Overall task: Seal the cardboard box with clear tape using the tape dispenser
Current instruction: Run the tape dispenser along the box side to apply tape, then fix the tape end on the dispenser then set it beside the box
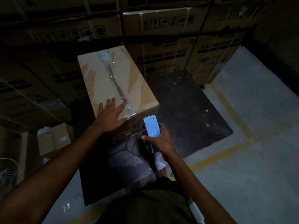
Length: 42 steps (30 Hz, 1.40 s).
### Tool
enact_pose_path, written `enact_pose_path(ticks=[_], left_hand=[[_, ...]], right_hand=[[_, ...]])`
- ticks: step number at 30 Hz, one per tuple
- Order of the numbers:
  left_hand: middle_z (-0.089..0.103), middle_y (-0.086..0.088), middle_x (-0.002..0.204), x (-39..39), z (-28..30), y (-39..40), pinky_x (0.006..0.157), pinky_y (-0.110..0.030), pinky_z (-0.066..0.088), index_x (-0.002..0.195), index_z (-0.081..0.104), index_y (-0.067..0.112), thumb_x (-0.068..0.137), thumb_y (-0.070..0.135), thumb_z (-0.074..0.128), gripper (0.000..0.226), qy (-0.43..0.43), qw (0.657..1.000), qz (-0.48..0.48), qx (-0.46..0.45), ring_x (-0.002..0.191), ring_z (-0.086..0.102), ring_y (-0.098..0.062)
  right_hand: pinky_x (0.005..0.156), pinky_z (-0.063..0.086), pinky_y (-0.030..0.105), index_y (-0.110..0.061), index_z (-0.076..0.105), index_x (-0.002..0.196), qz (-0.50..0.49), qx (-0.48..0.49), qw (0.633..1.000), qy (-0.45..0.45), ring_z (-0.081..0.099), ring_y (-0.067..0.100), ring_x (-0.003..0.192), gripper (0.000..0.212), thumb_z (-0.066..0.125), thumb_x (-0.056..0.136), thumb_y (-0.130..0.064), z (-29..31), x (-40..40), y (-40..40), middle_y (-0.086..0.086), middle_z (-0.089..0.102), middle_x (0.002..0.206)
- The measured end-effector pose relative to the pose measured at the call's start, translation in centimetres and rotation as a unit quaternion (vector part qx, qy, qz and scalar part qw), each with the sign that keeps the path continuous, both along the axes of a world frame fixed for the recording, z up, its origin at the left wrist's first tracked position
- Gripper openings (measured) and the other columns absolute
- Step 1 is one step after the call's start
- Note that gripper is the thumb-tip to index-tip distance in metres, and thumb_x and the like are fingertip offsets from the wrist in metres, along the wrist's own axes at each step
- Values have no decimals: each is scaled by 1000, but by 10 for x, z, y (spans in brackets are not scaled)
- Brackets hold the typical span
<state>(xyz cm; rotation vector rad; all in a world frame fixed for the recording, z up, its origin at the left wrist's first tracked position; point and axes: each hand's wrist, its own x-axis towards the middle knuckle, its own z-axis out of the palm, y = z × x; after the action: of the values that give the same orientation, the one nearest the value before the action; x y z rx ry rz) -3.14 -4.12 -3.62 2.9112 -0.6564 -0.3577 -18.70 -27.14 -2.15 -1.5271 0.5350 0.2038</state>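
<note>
Cardboard, plain and tan, makes up the box (116, 88) at the centre of the frame, resting on a dark mat (191, 113) on the floor, with stacked washing-machine cartons (163, 46) filling the upper part of the picture. Its long axis runs from the near edge at mid-frame up and slightly left toward the top. A centre seam follows that axis, and wrinkled clear tape (113, 75) already lies along it, bunched at the far end and folding over the near edge onto the front face.

The left hand (111, 115) lies flat and open on the near end of the lid, fingers spread, grasping nothing; the forefinger reaches onto the tape just beside the seam, and the thumb sits at the near corner edge. The right hand (160, 141) is closed around the blue tape dispenser (152, 130), held just off the box's near face in the lower centre, toothed blade pointing up the frame. Whether tape runs from the dispenser to the box cannot be told in this dim light.

The seam lies directly ahead of both hands, the left being nearer. My judgement is that the strip is laid, leaving the cut and the pressing down.
</note>
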Motion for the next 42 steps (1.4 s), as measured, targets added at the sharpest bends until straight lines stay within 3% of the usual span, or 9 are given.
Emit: enact_pose_path(ticks=[5,11,18,21,26,29,32,37,42], left_hand=[[29,-10,174,3,32,-1,126,-67,20,159,9,65,97,74,38,69,54,987,29,-148,161,20,-44],[59,12,155,0,69,-6,121,-38,45,152,57,36,102,31,70,52,24,926,-47,-374,145,52,-4],[75,9,134,10,81,-9,108,-49,56,129,77,32,90,29,85,40,14,903,3,-430,130,66,-5],[75,7,134,16,88,-8,105,-48,56,125,79,29,88,25,87,38,26,899,20,-436,131,65,-4],[78,2,129,26,95,-6,99,-52,60,115,83,24,84,28,89,32,46,897,29,-438,125,70,-9],[80,-4,122,32,94,-6,98,-57,60,105,84,13,85,17,88,20,68,895,29,-440,122,72,-11],[82,-9,114,37,98,-5,100,-51,61,96,83,5,86,6,85,10,109,883,28,-455,121,73,-18],[84,-1,102,47,112,-4,92,-26,61,89,84,15,87,6,84,9,117,892,35,-435,104,79,-17],[84,3,96,54,110,-8,84,-35,66,92,83,9,89,10,83,3,93,881,114,-449,94,80,-18]], right_hand=[[79,57,28,-24,49,134,26,22,999,-30,65,15,109,74,92,74,-18,11,18,0,-5,64,120],[77,59,26,-12,61,126,61,95,991,-65,73,19,97,50,86,84,-25,29,46,3,4,75,106],[79,64,35,-4,63,132,122,234,963,-48,76,24,91,43,66,99,-32,46,71,8,17,75,111],[58,60,23,-3,62,121,142,267,952,-31,74,11,65,31,53,105,-27,46,80,6,5,77,81],[51,58,22,-1,57,120,158,320,934,3,72,11,56,33,46,108,-29,40,93,2,4,75,68],[74,63,35,0,62,128,173,346,922,15,76,21,79,55,71,94,-41,37,101,6,13,77,92],[102,55,46,0,60,140,185,354,917,25,70,30,107,88,88,75,-52,34,108,6,19,71,121],[102,54,44,-6,67,135,186,367,911,32,70,31,114,76,76,81,-60,33,121,5,19,72,127],[115,44,55,-12,77,123,176,277,944,18,65,40,123,72,67,82,-70,39,141,8,22,70,131]])
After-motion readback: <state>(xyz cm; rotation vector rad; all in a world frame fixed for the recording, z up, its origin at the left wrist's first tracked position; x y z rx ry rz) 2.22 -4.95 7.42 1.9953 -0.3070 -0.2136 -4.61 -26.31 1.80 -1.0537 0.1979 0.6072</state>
